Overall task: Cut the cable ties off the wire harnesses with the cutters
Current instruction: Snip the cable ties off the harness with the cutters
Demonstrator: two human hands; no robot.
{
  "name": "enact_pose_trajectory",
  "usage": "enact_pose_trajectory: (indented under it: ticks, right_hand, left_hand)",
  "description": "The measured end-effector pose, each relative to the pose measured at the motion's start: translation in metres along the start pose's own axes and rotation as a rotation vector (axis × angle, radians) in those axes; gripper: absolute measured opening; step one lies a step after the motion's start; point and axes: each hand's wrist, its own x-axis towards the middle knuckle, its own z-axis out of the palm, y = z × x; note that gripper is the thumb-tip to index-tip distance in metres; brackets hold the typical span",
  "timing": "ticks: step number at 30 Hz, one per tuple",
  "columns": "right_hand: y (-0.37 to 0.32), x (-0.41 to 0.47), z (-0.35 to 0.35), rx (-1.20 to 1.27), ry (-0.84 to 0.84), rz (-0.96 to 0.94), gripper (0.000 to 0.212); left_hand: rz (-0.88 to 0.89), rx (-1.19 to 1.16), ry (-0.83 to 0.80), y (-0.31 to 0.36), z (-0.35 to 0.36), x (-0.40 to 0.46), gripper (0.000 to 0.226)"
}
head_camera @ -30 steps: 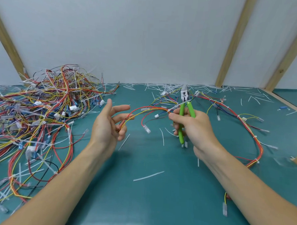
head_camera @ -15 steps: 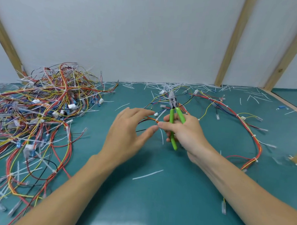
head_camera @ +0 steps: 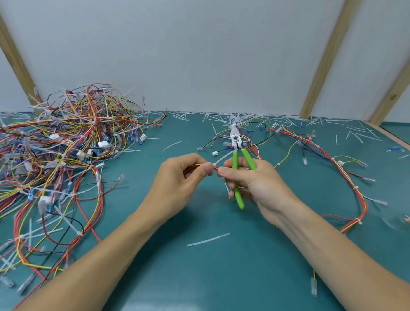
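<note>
Nearest, the left hand (head_camera: 182, 178) pinches the harness wires (head_camera: 353, 185) beside a white cable tie (head_camera: 222, 159); the right hand (head_camera: 252, 178) grips the green cutters (head_camera: 238, 156), blades up, not yet cutting. Snipped ties (head_camera: 259, 117) litter the far bench (head_camera: 217, 285); the tangled pile (head_camera: 58, 149) at left suggests much remains.

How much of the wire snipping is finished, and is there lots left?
Some looks done: many cut white tie bits litter the green table. In hand: the left hand and right hand pinch an orange-yellow wire bundle at a white tie; the right also holds the green cutters, pointing away, not yet on the tie. Left: a big tangled pile with ties still on.
</note>
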Motion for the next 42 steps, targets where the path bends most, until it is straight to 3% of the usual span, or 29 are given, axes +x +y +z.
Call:
enact_pose_trajectory:
  ticks: [6, 12, 18, 23, 42]
  right_hand:
    - [0.003, 0.002, 0.002, -0.084, 0.069, -0.109, 0.014]
    - [-0.001, 0.007, -0.019, -0.741, 0.355, -0.451, 0.047]
    - [-0.005, 0.007, -0.03, -1.003, 0.287, -0.613, 0.032]
    - [-0.008, 0.005, -0.029, -1.042, 0.258, -0.637, 0.045]
    - [-0.003, 0.002, -0.024, -1.121, 0.267, -0.632, 0.04]
  left_hand:
    - [-0.001, 0.014, 0.013, 0.002, 0.0, 0.001, 0.03]
    - [-0.084, -0.047, 0.123, -0.004, -0.012, 0.01, 0.038]
    - [-0.123, -0.018, 0.172, -0.006, -0.01, 0.01, 0.041]
    - [-0.113, -0.025, 0.157, -0.006, -0.009, 0.008, 0.039]
    - [0.005, 0.079, 0.149, 0.002, -0.004, 0.003, 0.028]
